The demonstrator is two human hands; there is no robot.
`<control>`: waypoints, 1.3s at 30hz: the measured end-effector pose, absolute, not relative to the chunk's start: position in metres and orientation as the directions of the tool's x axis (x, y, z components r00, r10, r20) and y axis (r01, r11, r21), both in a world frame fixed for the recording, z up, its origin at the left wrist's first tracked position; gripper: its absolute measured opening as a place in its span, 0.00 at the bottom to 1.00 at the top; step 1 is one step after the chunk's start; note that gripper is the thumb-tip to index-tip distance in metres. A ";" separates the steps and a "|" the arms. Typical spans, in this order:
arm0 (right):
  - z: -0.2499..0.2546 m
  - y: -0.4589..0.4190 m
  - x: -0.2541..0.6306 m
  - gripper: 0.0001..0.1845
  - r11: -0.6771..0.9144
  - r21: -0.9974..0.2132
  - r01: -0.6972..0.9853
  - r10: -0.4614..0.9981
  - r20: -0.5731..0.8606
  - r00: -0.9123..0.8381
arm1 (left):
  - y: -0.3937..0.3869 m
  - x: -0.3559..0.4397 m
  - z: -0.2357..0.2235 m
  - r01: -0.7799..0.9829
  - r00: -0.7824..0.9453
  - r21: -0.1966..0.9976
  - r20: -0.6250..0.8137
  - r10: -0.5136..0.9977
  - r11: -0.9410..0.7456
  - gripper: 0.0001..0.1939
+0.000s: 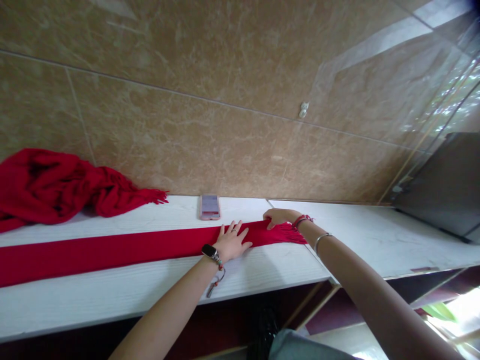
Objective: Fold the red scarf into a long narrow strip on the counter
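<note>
A long red scarf [112, 250] lies folded into a narrow strip along the white tabletop [150, 290], running off the left edge of the view. My left hand [232, 242] rests flat on it near its right end, fingers spread. My right hand [279, 217] is closed on the scarf's fringed end [288, 234], pinching the cloth at the far edge. Both wrists wear bracelets, and the left wrist also carries a dark band.
A second red scarf [56, 185] lies bunched at the back left against the tiled wall [225, 100]. A pink phone [209, 206] lies flat behind the strip. Another white table [375, 240] adjoins on the right, with a dark panel [446, 190] beyond it.
</note>
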State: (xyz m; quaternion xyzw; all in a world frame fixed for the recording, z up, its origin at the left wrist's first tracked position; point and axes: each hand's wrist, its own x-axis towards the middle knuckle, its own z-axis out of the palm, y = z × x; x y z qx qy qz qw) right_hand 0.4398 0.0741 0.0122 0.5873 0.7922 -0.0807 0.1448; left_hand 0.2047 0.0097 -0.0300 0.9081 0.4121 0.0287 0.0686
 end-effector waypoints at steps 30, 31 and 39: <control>0.047 0.011 0.372 0.18 0.568 -0.443 0.693 0.739 -0.096 -0.667 | 0.042 0.182 0.003 0.409 0.436 0.905 -0.077 0.897 -0.121 0.27; 0.044 0.009 0.370 0.19 0.568 -0.475 0.672 0.713 -0.125 -0.690 | 0.041 0.179 0.004 0.405 0.427 0.911 -0.114 0.897 -0.076 0.26; 0.038 0.016 0.392 0.15 0.488 -0.572 0.659 0.754 -0.104 -0.649 | 0.033 0.191 -0.007 0.529 0.468 0.809 -0.024 0.883 -0.258 0.25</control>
